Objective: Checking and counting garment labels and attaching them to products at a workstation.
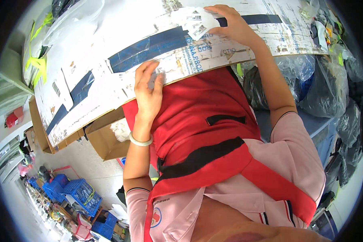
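Observation:
A white, wrinkled tabletop (149, 32), patched with dark blue tape (145, 48), fills the upper part of the view. My left hand (148, 86) rests on its near edge, holding nothing, with thumb and fingers apart. Farther in and to the right, my right hand (237, 28) reaches over the board with thumb and fingers spread. Beside its fingertips lies a small white sheet of printed labels (197, 24); the thumb is at its right edge, and I cannot see a grip on it.
Clear plastic bags (74, 24) lie at the table's left end. Below its near edge stands an open cardboard box (105, 139). Dark and clear bags (326, 88) crowd the right side. Blue crates (82, 195) sit on the floor at lower left.

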{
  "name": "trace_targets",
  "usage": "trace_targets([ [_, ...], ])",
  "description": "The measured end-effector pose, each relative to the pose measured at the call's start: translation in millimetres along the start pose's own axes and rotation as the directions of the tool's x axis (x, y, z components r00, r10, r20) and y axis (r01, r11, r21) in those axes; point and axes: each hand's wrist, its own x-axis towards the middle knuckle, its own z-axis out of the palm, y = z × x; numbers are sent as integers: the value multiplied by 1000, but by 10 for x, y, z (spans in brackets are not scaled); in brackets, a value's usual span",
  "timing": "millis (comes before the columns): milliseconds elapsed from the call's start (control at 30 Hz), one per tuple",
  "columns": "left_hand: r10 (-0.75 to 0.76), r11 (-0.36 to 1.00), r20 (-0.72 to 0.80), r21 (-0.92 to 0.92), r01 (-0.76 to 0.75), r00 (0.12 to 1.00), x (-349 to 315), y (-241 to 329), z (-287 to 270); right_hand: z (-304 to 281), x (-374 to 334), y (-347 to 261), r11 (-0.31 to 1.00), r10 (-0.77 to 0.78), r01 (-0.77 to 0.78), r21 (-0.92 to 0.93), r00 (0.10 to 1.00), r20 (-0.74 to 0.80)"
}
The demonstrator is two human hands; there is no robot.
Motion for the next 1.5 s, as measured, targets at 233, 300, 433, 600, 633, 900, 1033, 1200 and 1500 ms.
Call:
trace_targets([
  [233, 142, 989, 254, -4, -146, 957, 592, 299, 503, 278, 638, 381, 997, -34, 15, 75, 965, 258],
  [300, 198, 976, 289, 29, -215, 937, 644, 305, 699, 373, 824, 429, 995, -85, 58, 80, 911, 404],
  [433, 242, 933, 310, 185, -308, 919, 641, 257, 891, 352, 984, 304, 997, -54, 81, -20, 811, 582],
  [600, 261, 913, 265, 245, -327, 928, 627, 207, 960, 339, 948, 319, 990, -126, 137, 20, 834, 537],
  [633, 257, 913, 267, 248, -324, 929, 629, 200, 966, 320, 933, 322, 990, -128, 136, 25, 833, 538],
  [900, 234, 935, 212, 217, -279, 949, 611, 186, 994, 135, 883, 217, 923, -59, -231, 308, 704, 708],
  [1033, 228, 959, 176, 130, -252, 958, 632, 156, 954, 123, 700, 226, 977, -131, 31, 209, 866, 482],
  [1200, -50, 972, 52, -227, 60, 997, 582, 70, 799, -194, 766, 77, 877, 38, -307, 370, 810, 585],
  [1500, -57, 996, 94, 71, 51, 994, 707, 270, 749, 197, 194, 5, 947, -112, -35, 320, 896, 429],
])
